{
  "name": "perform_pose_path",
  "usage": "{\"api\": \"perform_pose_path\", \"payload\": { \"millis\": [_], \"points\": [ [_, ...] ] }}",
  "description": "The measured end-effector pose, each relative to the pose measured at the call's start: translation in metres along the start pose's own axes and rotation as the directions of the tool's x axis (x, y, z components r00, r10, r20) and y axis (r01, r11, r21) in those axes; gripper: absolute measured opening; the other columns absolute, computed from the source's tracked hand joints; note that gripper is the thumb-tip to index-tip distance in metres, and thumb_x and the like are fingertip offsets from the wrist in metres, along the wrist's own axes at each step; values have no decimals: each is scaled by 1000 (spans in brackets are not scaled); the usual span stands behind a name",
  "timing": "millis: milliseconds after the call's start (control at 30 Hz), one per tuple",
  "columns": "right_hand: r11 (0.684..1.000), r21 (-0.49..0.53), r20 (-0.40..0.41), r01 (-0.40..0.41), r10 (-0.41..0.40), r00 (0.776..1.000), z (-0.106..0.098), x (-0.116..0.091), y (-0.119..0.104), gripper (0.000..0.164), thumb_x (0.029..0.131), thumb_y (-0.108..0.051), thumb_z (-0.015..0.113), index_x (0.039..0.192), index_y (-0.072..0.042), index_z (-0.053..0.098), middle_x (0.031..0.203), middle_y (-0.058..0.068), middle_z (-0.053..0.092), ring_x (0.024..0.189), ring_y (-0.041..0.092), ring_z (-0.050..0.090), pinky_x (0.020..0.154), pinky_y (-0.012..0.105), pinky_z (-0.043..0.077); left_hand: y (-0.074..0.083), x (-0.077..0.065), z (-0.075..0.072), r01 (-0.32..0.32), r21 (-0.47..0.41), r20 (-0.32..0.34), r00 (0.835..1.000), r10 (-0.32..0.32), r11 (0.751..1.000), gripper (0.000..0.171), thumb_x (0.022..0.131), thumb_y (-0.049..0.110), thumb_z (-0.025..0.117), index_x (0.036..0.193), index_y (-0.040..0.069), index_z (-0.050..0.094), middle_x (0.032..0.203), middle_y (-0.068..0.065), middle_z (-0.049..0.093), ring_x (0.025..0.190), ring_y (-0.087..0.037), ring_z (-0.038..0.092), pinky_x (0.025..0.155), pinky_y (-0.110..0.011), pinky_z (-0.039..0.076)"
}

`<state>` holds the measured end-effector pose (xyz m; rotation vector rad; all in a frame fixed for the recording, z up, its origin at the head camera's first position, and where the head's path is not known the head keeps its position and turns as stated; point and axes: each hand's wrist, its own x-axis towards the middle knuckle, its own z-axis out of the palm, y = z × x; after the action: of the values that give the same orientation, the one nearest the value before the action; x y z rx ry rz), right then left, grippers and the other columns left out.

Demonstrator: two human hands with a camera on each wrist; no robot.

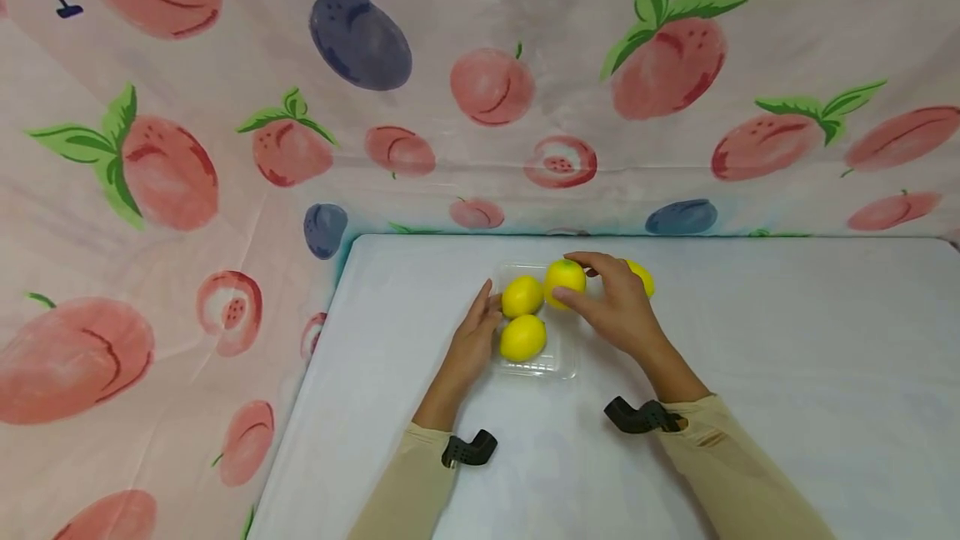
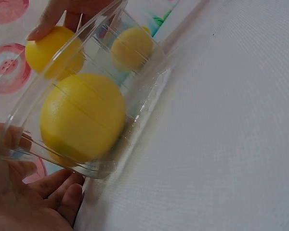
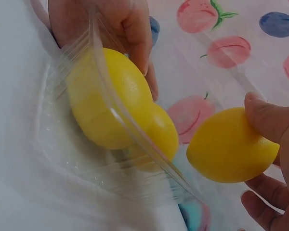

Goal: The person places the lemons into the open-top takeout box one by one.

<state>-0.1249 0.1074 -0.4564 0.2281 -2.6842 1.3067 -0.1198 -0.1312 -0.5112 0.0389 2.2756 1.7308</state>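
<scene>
Right hand (image 1: 618,307) pinches one lemon (image 1: 565,280) between thumb and fingers at the far right part of the clear container (image 1: 558,354). Left hand (image 1: 472,336), fingers mostly extended, touches the container's left side. Inside the container, toward its left: far lemon (image 1: 522,297), near lemon (image 1: 523,338). Fourth lemon (image 1: 642,277): right of the container, partly hidden by the right hand.

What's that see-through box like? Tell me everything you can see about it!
The box is clear and looks like thin plastic, with rounded corners, a rim and ridges in its sides. It sits on the white table with its open top facing up. Two lemons lie inside, toward its left. The left hand seems to touch its left side, and the right hand holds another lemon above its far right part.
</scene>
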Motion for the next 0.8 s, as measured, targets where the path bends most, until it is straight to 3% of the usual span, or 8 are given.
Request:
{"api": "perform_pose_path", "payload": {
  "millis": [400, 800],
  "points": [
    [997, -54, -80, 56, -60, 995, 17, 6, 0, 58, 85, -33, 84, 135, -13, 64, 132, 11, 66, 116, 31, 55, 99, 50, 45, 0, -1, -1, -4, -13, 10, 1000, 4, 1000, 58, 108, 35, 40, 162, 39, 21, 161, 2, 42, 152, -22, 35, 128, -51, 20],
    [995, -101, -74, -2, -5, 997, 28, 7, 4, 57, 86, -34, 83, 135, -12, 63, 135, 13, 64, 121, 36, 51, 106, 55, 40, -3, -1, -1, -5, -10, 14, 1000, 5, 1000, 57, 108, 35, 40, 162, 40, 22, 161, 2, 43, 151, -21, 37, 128, -50, 21]
  ]
}}
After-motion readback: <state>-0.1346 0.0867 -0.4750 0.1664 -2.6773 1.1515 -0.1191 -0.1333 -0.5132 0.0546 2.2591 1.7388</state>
